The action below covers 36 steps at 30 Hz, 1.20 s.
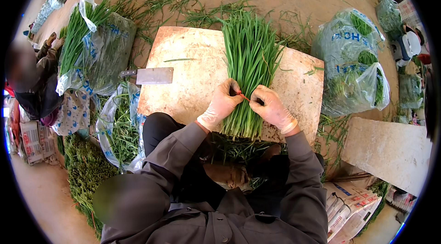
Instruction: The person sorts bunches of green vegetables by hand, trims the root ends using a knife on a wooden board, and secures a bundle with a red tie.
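A thick bunch of long green garlic chives (pixel 251 56) lies on a worn board (pixel 188 60), its pale cut ends toward me. Across the lower part of the bunch runs a thin red tie (pixel 244 97). My left hand (pixel 222 102), in a whitish glove, pinches one end of the tie. Opposite it, my right hand (pixel 272 107), gloved too, grips the other end with closed fingers. Both hands rest close over the chives. A cleaver (pixel 154 75) with a dark handle lies at the board's left edge, away from both hands.
Plastic bags of greens stand at the left (pixel 110 46) and right (pixel 351 69). Loose green leaves (pixel 179 7) litter the ground beyond the board. Another person (pixel 34 76) sits at far left. A second board (pixel 386 150) and a carton (pixel 351 207) lie at lower right.
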Each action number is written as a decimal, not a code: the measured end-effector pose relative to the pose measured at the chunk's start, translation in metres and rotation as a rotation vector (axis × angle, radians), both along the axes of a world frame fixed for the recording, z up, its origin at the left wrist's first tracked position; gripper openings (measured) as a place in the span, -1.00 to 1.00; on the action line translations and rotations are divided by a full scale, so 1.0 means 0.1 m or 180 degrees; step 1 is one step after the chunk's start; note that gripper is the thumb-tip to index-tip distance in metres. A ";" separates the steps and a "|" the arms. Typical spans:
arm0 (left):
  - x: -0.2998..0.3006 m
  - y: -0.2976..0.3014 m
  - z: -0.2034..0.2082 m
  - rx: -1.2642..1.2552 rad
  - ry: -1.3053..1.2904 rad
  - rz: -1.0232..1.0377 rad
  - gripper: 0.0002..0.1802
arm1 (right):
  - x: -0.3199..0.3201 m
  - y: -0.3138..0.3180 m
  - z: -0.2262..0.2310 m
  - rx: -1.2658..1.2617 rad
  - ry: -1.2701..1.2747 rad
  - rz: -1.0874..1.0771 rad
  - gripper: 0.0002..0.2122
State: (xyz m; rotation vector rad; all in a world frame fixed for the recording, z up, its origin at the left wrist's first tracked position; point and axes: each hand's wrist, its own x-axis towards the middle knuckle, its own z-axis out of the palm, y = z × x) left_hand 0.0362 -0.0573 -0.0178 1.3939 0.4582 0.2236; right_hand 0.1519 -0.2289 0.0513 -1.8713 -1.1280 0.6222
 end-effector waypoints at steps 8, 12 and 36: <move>-0.02 0.01 0.11 0.0155 0.0035 -0.0225 -0.73 | -0.06 0.07 0.02 -0.0276 -0.0245 -0.0213 -0.87; -0.06 0.07 0.17 0.0089 0.0098 -0.0578 -0.75 | -0.08 0.05 -0.01 -0.0135 -0.0337 -0.0334 -0.87; -0.05 -0.13 0.57 0.1670 0.0160 0.0211 -0.83 | 0.77 -0.32 -0.61 -0.0214 -0.1136 -0.2122 -0.79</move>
